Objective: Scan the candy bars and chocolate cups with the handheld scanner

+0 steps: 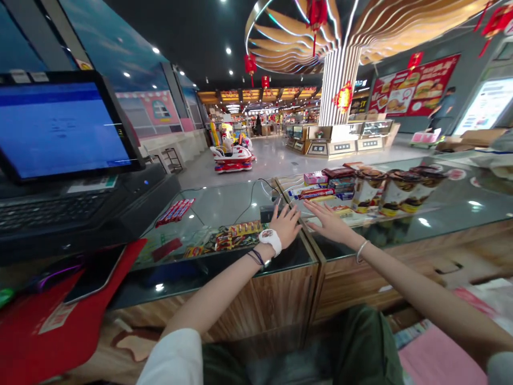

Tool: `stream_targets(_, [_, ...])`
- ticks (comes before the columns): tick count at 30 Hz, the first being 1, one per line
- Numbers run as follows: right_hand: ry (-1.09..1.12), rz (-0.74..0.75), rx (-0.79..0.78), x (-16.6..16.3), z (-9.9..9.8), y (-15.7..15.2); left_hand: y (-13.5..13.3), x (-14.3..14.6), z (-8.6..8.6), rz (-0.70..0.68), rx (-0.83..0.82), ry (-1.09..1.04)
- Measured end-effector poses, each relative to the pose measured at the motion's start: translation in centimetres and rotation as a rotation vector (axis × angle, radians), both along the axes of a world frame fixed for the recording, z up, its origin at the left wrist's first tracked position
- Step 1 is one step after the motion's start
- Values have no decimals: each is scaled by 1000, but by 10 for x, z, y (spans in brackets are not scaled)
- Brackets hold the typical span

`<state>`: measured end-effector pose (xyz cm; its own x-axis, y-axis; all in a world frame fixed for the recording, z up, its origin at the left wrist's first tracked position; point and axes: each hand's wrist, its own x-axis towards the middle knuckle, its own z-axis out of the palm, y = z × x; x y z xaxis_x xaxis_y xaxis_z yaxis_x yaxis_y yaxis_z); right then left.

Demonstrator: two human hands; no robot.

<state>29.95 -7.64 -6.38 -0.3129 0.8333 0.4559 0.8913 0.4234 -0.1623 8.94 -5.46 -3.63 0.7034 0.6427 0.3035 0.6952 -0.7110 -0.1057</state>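
My left hand (284, 224), with a white watch on its wrist, stretches over the glass counter (224, 200), fingers apart and nothing in them. Close to its fingertips is a small black box (267, 214). My right hand (326, 220) reaches in from the right, palm down with fingers extended, also holding nothing. Just beyond it lie packaged snack bars (316, 193) and stacked small boxes (340, 184). Several tall snack cups (366, 190) stand to its right. Left of my left hand are small wrapped packets (228, 236) and a row of red bars (175, 212).
A monitor (64, 125) and keyboard (52, 211) occupy the left side. A phone (96, 272) rests on a red mat (76, 331). Wooden drawers (360, 280) front the counter. Beyond are a kiddie ride (233, 155) and a person (444, 109) at far right.
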Motion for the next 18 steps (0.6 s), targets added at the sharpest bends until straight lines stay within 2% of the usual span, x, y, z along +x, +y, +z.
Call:
stream_targets(4, [12, -87, -4, 29, -9, -4, 3, 35, -1, -82, -2, 19])
stream_targets(8, [33, -160, -15, 47, -11, 2, 16, 63, -1, -92, 11, 7])
stream_targets(18, [43, -250, -5, 72, 11, 53, 68, 106, -2, -7, 46, -60])
